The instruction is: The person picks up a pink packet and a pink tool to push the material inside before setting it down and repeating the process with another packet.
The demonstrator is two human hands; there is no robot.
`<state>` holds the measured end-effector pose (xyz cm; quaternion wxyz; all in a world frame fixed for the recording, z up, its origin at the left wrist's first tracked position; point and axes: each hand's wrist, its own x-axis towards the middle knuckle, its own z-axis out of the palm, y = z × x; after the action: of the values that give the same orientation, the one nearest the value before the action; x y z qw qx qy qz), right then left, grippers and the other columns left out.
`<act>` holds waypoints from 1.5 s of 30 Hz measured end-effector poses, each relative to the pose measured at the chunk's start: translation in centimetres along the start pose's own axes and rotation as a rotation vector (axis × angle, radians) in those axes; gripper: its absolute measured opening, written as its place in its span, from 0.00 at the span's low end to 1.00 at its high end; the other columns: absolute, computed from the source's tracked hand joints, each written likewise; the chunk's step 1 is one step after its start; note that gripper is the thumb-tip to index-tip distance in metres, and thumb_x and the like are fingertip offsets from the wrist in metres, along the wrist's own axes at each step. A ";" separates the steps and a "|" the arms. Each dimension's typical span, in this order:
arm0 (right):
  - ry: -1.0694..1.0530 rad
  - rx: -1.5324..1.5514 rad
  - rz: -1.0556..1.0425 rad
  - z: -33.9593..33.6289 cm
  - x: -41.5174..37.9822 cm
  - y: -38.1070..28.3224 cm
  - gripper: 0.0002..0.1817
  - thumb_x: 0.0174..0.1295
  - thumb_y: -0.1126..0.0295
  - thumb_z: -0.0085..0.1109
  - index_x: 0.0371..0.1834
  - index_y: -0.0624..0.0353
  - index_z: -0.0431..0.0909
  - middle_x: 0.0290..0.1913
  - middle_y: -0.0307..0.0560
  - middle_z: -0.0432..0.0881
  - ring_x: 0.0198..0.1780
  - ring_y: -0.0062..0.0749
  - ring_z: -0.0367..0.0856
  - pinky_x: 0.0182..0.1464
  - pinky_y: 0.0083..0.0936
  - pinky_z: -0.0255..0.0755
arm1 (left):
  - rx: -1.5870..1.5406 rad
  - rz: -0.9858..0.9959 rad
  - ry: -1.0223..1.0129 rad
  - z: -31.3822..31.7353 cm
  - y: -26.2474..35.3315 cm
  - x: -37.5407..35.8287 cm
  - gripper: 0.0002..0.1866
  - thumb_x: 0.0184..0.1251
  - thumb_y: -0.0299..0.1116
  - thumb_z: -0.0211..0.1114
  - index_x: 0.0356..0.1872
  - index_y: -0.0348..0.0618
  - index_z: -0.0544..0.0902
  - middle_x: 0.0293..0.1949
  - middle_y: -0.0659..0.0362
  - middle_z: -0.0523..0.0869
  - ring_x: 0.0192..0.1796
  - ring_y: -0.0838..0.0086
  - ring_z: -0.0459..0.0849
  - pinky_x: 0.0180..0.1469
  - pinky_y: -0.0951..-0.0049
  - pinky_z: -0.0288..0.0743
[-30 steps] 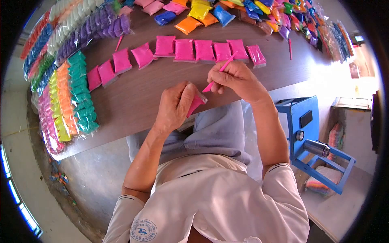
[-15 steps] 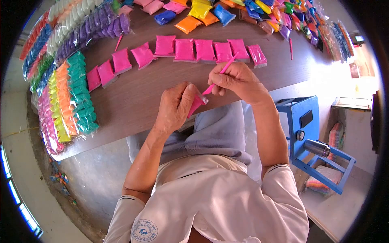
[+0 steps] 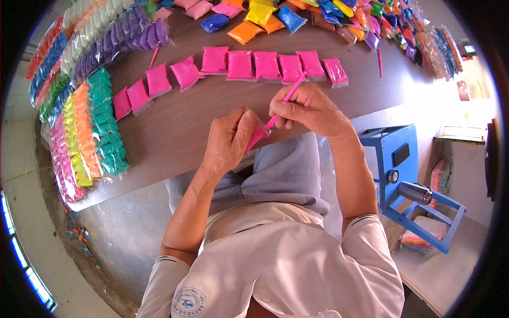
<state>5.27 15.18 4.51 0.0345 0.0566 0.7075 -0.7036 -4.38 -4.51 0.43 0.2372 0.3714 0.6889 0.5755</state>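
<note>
My left hand [image 3: 229,139] is closed on a small pink packet [image 3: 256,138] near the table's front edge. In my right hand [image 3: 303,108] is a thin pink stick [image 3: 292,91], pinched between thumb and fingers. The stick's lower end meets the top corner of the held packet; whether it is inside the packet, I cannot tell. Beyond my hands, several pink packets [image 3: 240,64] lie in a curved row on the brown table [image 3: 196,117].
Strips of teal packets [image 3: 107,124] and other colours cover the table's left side. Loose coloured packets [image 3: 245,32] lie at the back. Another pink stick [image 3: 380,63] rests at the right. A blue stool [image 3: 405,177] with a metal flask [image 3: 415,193] stands right of the table.
My right hand has shifted slightly left, bringing the stick's lower end to the packet's corner. My left hand has hardly moved.
</note>
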 end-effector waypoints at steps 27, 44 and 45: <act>0.106 0.420 0.136 1.5 -1.2 2.7 0.14 0.69 0.59 0.62 0.39 0.61 0.83 0.29 0.45 0.86 0.29 0.23 0.85 0.34 0.19 0.81 | -0.096 -0.024 0.008 -0.1 0.2 0.0 0.22 0.82 0.42 0.50 0.29 0.39 0.80 0.19 0.69 0.73 0.23 0.86 0.66 0.24 0.78 0.59; 0.123 0.572 0.048 3.3 -2.2 4.1 0.13 0.68 0.61 0.63 0.39 0.63 0.82 0.31 0.48 0.86 0.28 0.28 0.86 0.35 0.26 0.83 | -0.098 -0.007 -0.013 -0.1 0.1 -0.1 0.21 0.82 0.40 0.49 0.29 0.39 0.79 0.19 0.68 0.72 0.22 0.86 0.66 0.24 0.78 0.59; 0.138 0.586 0.033 3.5 -2.3 4.2 0.13 0.68 0.61 0.64 0.40 0.63 0.82 0.31 0.48 0.86 0.28 0.29 0.86 0.35 0.26 0.83 | -0.098 -0.009 -0.014 -0.1 0.1 -0.1 0.21 0.82 0.40 0.49 0.29 0.39 0.79 0.19 0.68 0.72 0.22 0.86 0.66 0.24 0.78 0.59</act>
<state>7.98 11.62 0.60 -0.0199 0.1233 0.4738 -0.8718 -4.37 -4.60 0.52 0.2625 0.3605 0.6599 0.6047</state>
